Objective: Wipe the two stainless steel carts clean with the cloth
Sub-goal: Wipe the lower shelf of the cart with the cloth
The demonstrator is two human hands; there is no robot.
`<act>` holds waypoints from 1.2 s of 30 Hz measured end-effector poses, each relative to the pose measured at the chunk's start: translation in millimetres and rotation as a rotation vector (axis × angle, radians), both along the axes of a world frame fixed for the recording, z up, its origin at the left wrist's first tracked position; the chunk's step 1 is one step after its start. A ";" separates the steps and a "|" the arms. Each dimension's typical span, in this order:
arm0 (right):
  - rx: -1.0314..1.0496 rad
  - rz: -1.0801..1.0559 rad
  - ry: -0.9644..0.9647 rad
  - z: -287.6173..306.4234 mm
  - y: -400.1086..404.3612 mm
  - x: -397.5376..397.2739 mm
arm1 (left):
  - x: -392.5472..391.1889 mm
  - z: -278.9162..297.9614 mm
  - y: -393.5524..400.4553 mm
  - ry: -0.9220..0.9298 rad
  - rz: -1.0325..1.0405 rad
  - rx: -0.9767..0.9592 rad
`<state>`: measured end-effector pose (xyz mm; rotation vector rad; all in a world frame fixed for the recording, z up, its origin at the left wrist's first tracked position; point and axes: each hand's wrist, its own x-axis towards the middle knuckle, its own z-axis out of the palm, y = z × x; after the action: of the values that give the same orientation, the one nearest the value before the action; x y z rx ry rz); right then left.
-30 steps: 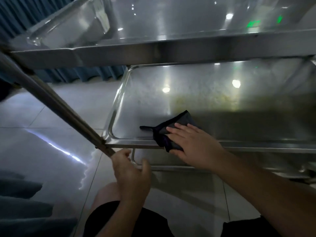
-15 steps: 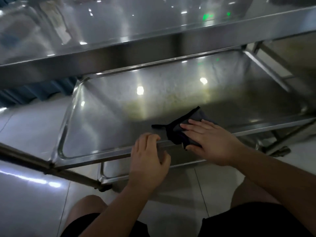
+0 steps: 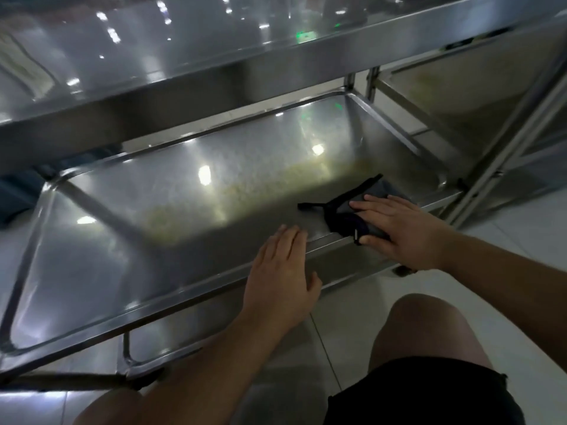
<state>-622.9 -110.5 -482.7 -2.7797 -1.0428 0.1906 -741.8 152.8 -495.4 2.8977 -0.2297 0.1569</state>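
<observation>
A stainless steel cart stands in front of me, its middle shelf (image 3: 101, 240) a shallow tray with yellowish smears across the middle. A dark folded cloth (image 3: 348, 210) lies at the shelf's near right corner, partly over the front rim. My right hand (image 3: 395, 231) lies flat on the cloth with straight fingers, the thumb at its near edge. My left hand (image 3: 282, 277) rests with straight fingers on the front rim, left of the cloth. The top shelf (image 3: 184, 56) overhangs the back of the tray.
A second steel cart (image 3: 478, 87) stands at the right, its angled legs close to the first cart's right end. A lower shelf (image 3: 159, 348) shows beneath the front rim. White floor tiles and my bare knees fill the foreground.
My right hand has slid the cloth rightward along the shelf's front edge to the near right corner. My left hand left the cart leg and now rests flat on the front rim.
</observation>
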 end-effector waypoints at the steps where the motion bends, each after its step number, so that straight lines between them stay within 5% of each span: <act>1: 0.000 -0.018 0.006 0.8 -7.2 2.3 | 3.8 -0.6 -4.9 0.008 -0.020 0.022; 18: -0.158 -0.549 0.159 -3.4 -35.5 82.2 | 31.7 -11.9 -19.0 0.092 -0.193 0.148; 29: -0.070 -0.427 0.066 4.4 18.1 213.6 | 34.8 -17.1 -17.8 0.069 -0.175 0.152; 36: 0.020 0.011 0.145 8.7 22.7 105.9 | 32.8 -11.8 -17.6 0.096 -0.142 0.176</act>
<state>-517.0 -87.8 -474.0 -2.6959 -1.0193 0.3742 -709.0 135.2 -507.2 3.0379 -0.4517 -0.0285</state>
